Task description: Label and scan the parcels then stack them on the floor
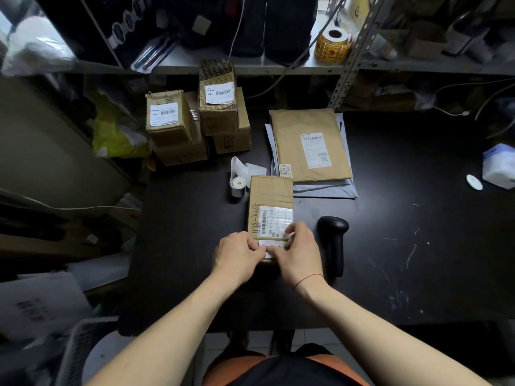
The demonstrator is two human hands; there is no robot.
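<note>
A small brown cardboard parcel (269, 196) lies on the black table (181, 246) in front of me, with a taped shipping label on its top. At its near end sits a small white label (271, 244). My left hand (239, 253) and my right hand (298, 253) both pinch and press this label against the parcel with their fingertips. A black handheld scanner (333, 240) lies just right of the parcel. A roll of white labels (237, 183) stands at the parcel's far left corner.
Several labelled cardboard boxes (195, 121) are stacked at the table's far left. A flat brown mailer (310, 144) lies on grey mailers at the far middle. A yellow sticker roll (333, 45) sits on the shelf. A white box (500, 165) stands at the right edge.
</note>
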